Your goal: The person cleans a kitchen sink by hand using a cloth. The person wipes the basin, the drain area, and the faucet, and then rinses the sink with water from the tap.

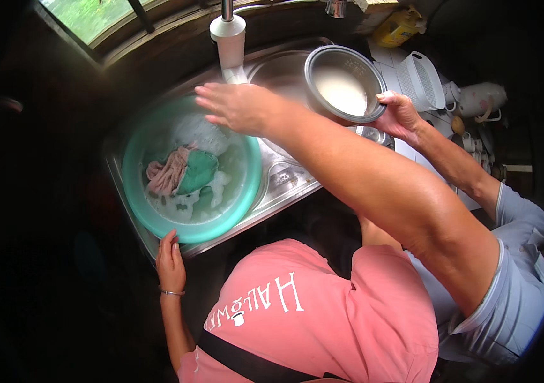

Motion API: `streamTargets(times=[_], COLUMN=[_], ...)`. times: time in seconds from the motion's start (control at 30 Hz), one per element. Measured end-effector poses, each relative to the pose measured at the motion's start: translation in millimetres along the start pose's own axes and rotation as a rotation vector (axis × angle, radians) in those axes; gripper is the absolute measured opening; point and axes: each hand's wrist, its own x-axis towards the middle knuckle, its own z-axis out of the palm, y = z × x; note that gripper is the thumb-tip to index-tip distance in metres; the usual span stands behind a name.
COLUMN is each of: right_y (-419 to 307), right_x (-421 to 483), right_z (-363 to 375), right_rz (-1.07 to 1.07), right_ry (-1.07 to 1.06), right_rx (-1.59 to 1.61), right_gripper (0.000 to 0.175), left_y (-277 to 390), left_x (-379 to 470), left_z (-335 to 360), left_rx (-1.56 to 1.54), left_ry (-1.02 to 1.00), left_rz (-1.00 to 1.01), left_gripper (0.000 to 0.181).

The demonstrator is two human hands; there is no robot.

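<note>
A green plastic basin [248, 201] sits on the left part of the steel sink, holding cloudy, foamy water. Pink cloth [171, 170] and green cloth [198, 172] lie bunched together in the water. My left hand [171, 261], with a bracelet at the wrist, rests its fingers at the basin's near rim and the sink edge, not wrapped around anything. My right hand is out of view; only a bit of that arm shows below a co-worker's forearm. The co-worker's one hand [233, 107] reaches across above the basin, close to the white tap [231, 48].
The co-worker's other hand [398, 112] holds a metal inner pot [312, 91] with whitish contents over the steel sink [296, 179]. Further right are a white perforated basket [420, 81], a yellow bottle [396, 28], a floral jug [482, 98] and several cups. A window [92, 19] is at upper left.
</note>
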Motion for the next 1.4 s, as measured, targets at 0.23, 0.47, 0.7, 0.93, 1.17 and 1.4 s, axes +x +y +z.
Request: streamTargets(times=[0.23, 0.47, 0.7, 0.93, 1.17, 1.4], right_y=[-21.3, -19.1, -26.6, -27.6, 3.9, -2.0], right_x=[21.7, 38.5, 44.7, 47.2, 15.1, -145.0], right_z=[14.8, 17.1, 18.0, -9.0, 33.1, 98.2], right_rz=[-0.12, -0.131, -0.033, -0.539, -0.296, 1.193], right_ry=[-0.498, -0.426, -0.418, -0.462, 0.205, -0.257], right_rx=[-0.362, -0.593, -0.649, -1.007, -0.489, 0.411], right_gripper=[0.038, 0.011, 0.015, 0.015, 0.025, 0.019], left_y=[-5.9, -9.1, -5.6, -4.6, -2.4, -2.2], left_x=[-0.1, -2.9, -11.4, -23.0, -35.6, -36.6], left_z=[-2.0, -4.2, -9.8, -13.7, -12.6, -8.4], left_rx=[0.025, 0.046, 0.049, 0.064, 0.078, 0.076], left_ry=[0.007, 0.0, 0.017, 0.01, 0.005, 0.012], left_rz=[-0.034, 0.019, 0.018, 0.034, 0.032, 0.044], left_gripper=[0.027, 0.031, 0.031, 0.032, 0.032, 0.031])
